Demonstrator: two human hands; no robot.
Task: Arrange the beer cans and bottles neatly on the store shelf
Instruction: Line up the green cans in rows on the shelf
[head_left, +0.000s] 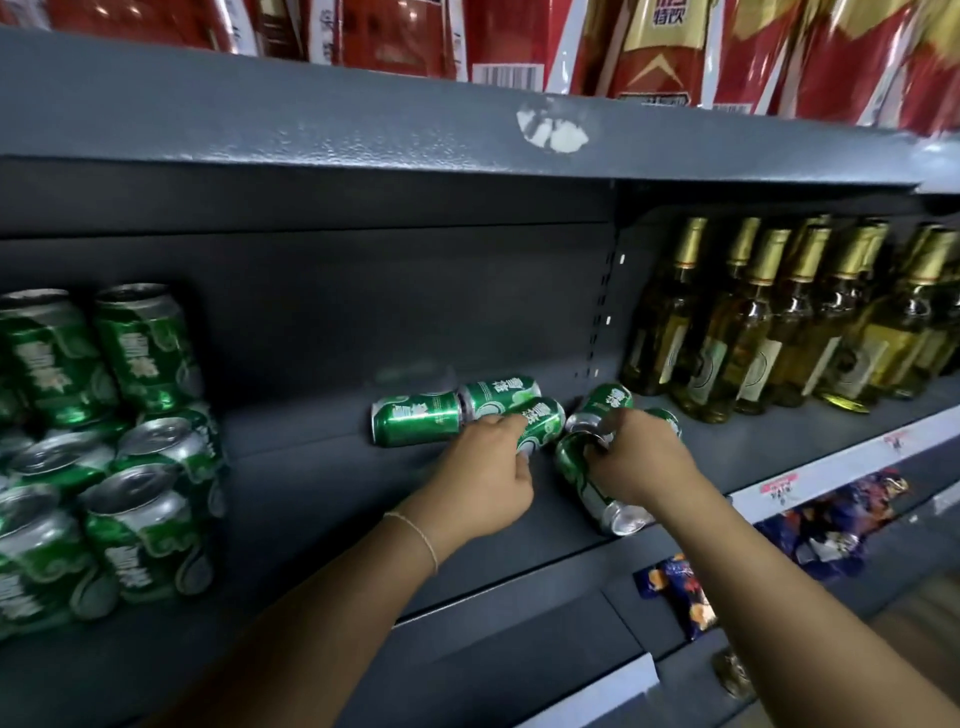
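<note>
Grey shelf (322, 519), hands (480, 470) seemingly gripping toppled cans (540, 423)

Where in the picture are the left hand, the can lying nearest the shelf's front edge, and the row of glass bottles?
left hand (485, 480): head view, back of the hand.
front can (605, 506): head view, its green side.
glass bottles (748, 332): head view, one bottle's body.

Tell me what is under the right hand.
The right hand covers green cans lying on their sides on the shelf. One more can pokes out behind; how many it hides is unclear.
</note>
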